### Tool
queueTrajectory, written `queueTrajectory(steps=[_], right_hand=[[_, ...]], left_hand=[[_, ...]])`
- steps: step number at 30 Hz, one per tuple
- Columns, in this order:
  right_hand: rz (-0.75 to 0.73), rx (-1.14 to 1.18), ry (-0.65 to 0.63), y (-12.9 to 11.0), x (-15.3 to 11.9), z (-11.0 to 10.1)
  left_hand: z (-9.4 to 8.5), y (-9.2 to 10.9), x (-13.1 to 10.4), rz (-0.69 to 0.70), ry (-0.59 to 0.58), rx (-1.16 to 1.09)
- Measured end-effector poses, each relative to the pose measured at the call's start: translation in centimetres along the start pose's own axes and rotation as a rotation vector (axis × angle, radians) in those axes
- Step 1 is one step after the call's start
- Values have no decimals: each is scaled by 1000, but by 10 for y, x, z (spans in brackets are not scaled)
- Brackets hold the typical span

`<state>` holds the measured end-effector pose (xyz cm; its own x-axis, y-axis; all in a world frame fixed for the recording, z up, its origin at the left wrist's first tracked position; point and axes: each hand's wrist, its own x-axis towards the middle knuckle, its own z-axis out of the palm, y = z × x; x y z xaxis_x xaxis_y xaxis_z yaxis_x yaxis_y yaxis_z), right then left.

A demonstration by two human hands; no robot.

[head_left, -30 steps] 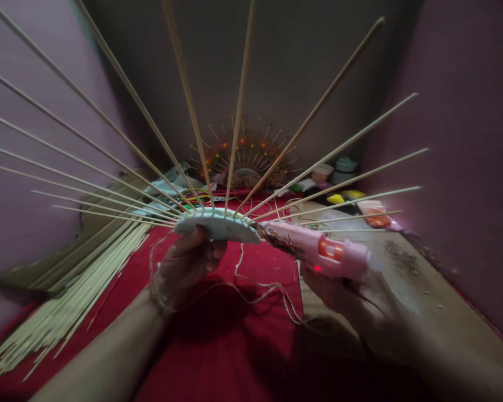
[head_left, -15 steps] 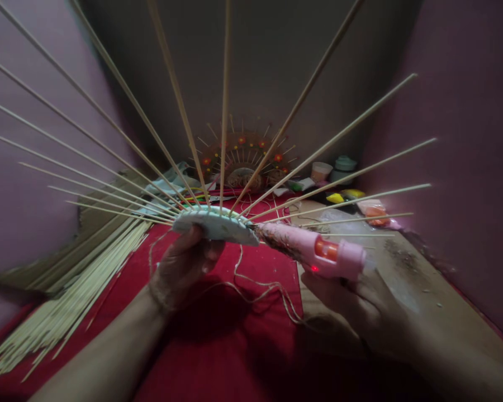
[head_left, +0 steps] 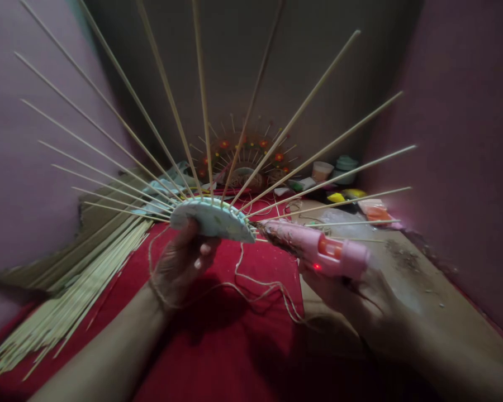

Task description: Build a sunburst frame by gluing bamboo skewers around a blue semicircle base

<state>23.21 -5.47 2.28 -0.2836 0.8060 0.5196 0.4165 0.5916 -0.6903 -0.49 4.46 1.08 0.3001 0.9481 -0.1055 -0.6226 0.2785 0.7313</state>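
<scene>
Head cam: L hand (head_left: 186, 259) pinches a pale half-round base (head_left: 209, 220), thumb pressed on its near face, other fingers curled under & behind. Base is mid-frame, held up above red cloth (head_left: 218, 357), curved edge up, flat edge down w/ slight tilt to the R end. Long thin sticks (head_left: 203, 100) fan out from the curved edge, L to R; a few run past the top of frame.

R hand (head_left: 347, 296) is wrapped round the handle of a pink glue gun (head_left: 310, 245), red light lit on its side. Nozzle end is dark & crusted, pointing L at the base's R end, v. close; can't tell if it touches. Trigger finger hidden, so can't tell if it's squeezed.

Twine (head_left: 272, 286) trails over the cloth btwn the hands & passes by L wrist. Bundle of loose sticks (head_left: 79, 285) lies on L, next to cardboard (head_left: 62, 262). On R: brown board (head_left: 427, 301) w/ dark bits scattered on it, plus clear plastic (head_left: 347, 218). At back: sunburst-shaped piece w/ red-orange flowers (head_left: 243, 153), cup (head_left: 322, 171) & lidded jar (head_left: 345, 169) to its R.
</scene>
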Motion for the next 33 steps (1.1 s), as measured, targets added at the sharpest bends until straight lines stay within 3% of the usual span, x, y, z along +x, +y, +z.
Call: queueTrajectory(steps=[33], right_hand=[[55,-5,-19,0,-2,5]], left_hand=[[-5,0,1,-45,-98,-43]])
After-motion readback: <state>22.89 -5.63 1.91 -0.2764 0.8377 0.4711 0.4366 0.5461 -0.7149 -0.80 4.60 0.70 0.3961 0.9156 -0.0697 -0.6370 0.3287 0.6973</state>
